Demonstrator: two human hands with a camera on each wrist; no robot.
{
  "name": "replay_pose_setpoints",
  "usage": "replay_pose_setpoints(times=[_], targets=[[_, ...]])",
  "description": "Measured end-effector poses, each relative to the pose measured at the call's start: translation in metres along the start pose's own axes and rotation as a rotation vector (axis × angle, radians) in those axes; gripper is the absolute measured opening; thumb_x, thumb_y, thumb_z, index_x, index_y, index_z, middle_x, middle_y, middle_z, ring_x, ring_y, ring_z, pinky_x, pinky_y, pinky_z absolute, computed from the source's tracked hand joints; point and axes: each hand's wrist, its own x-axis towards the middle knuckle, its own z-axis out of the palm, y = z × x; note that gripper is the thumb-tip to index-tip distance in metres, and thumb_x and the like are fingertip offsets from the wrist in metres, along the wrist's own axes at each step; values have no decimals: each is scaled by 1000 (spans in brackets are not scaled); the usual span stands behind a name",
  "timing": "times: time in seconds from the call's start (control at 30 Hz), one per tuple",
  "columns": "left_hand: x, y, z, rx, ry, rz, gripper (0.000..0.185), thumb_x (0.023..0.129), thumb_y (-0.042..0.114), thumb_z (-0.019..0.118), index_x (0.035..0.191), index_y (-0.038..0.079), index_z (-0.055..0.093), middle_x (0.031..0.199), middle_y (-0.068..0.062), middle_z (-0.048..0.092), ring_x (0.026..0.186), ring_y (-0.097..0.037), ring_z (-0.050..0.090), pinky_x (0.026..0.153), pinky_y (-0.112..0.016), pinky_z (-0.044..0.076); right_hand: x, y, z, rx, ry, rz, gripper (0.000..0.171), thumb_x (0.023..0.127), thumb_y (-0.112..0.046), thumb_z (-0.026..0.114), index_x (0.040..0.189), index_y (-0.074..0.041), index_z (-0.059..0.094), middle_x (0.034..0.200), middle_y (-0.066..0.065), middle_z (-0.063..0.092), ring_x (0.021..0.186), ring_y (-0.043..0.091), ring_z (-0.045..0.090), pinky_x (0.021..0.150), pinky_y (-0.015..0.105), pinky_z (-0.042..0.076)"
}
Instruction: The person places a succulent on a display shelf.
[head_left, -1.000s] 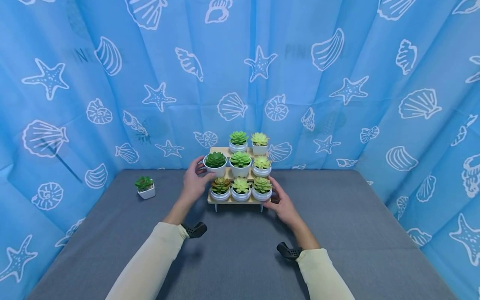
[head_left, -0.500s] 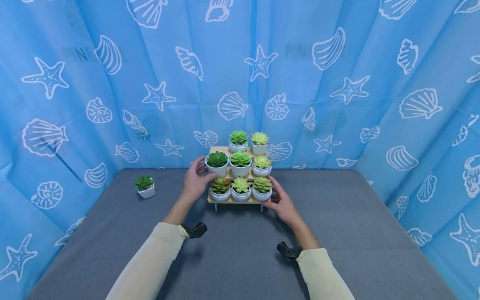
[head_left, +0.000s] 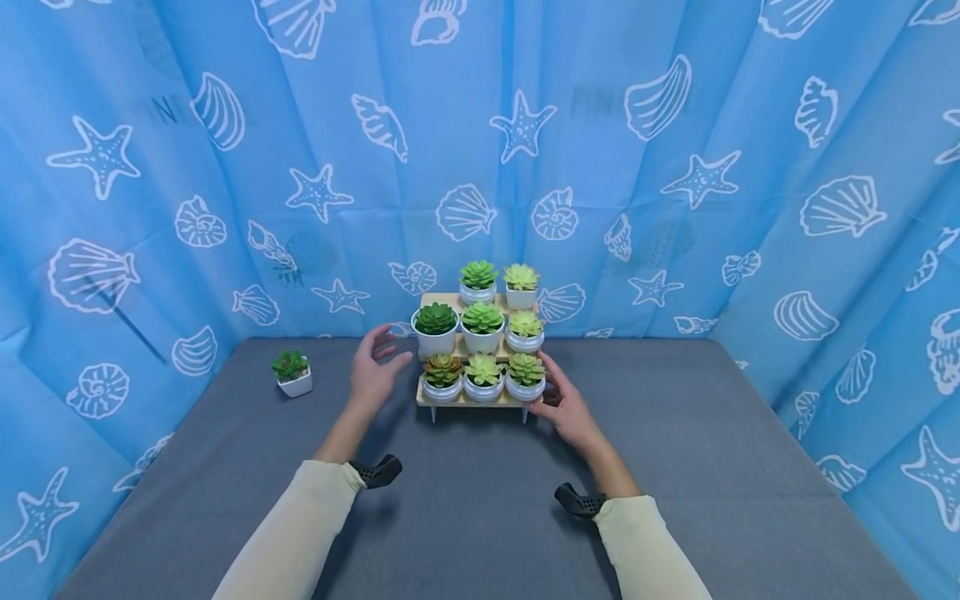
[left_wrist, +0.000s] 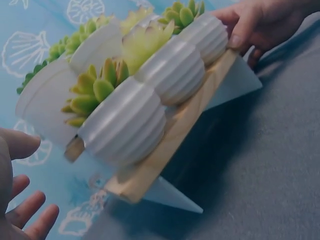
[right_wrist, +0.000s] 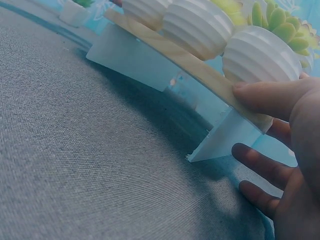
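Note:
A three-tier wooden stand (head_left: 465, 401) holds several small white pots of succulents at the back middle of the grey table. My left hand (head_left: 375, 365) hovers open just left of the stand with its fingers spread, holding nothing. It is nearest the dark green succulent pot (head_left: 436, 329) at the left of the middle tier. In the left wrist view my left hand's fingertips (left_wrist: 30, 217) show beside the stand's wood edge (left_wrist: 185, 125). My right hand (head_left: 564, 404) grips the stand's front right corner. Its thumb (right_wrist: 265, 95) lies on the wooden edge (right_wrist: 200, 65) and the fingers reach underneath.
One square white pot with a reddish-green succulent (head_left: 292, 373) stands alone at the table's left rear. Blue seashell curtains (head_left: 675, 167) close in the back and both sides. The grey cloth tabletop (head_left: 480, 517) stretches toward me.
My left hand has let go of the dark green succulent pot on the middle tier and drawn back to the left, now open. The right hand has stayed on the stand's corner.

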Motion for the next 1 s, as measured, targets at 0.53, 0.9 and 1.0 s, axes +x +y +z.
replay_pose_setpoints(times=[0.53,0.9,1.0], targets=[[-11,-30,-43,-17,148,-130,42,95,4,60,135,-2,48,131,-22,52,121,-35,50,99,-44,43,-5,-22,-1,17,-20,14,83,87,4,68,155,-5,20,143,33,39,118,51,47,98,64,36],[-14,-47,-70,93,163,-264,39,97,12,59,133,-3,52,126,-21,55,109,-28,55,83,-31,48,-5,-20,-2,15,-15,1,83,87,3,69,154,-4,20,142,33,39,117,51,48,97,65,37],[-16,-49,-80,141,177,-286,39,97,15,60,130,-3,54,120,-19,57,105,-28,56,78,-30,47,-5,-19,-1,10,-18,-2,83,87,3,69,154,-4,21,142,33,40,117,51,48,97,64,38]])
